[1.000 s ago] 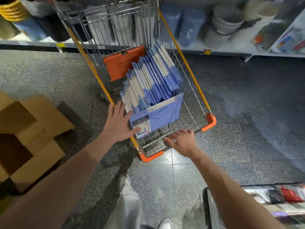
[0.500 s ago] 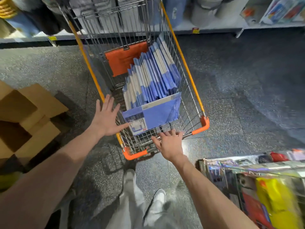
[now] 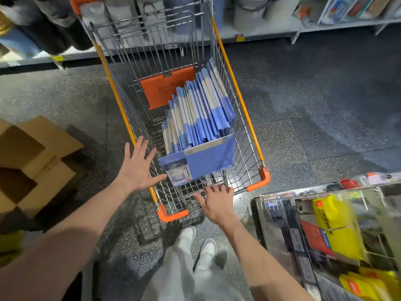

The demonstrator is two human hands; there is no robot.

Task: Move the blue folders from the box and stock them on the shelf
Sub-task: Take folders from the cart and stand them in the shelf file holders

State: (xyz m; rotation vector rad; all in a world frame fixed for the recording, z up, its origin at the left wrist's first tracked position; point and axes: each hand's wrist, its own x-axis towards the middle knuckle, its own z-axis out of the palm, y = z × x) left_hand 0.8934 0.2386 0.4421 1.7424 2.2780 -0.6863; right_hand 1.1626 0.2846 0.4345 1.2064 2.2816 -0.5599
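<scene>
One wire cart [image 3: 238,92] holds one tight row of blue folders [image 3: 199,111], standing on edge along its right side, too close together to count; one more folder [image 3: 208,159] faces the near end, label at its lower left corner. One orange flap [image 3: 165,88] hangs at the cart's far end. Two hands hold nothing: the left hand [image 3: 135,168] is spread wide over the left rail near the near-left corner, the right hand [image 3: 217,203] lies flat with straight fingers on the near edge. One open cardboard box [image 3: 36,157] sits on the floor [image 3: 303,105] to the left. The floor is grey speckled stone. A shelf [image 3: 271,33] with buckets [image 3: 247,11] runs beyond the cart; a rack [image 3: 282,224] with yellow packs [image 3: 334,224] stands near right
</scene>
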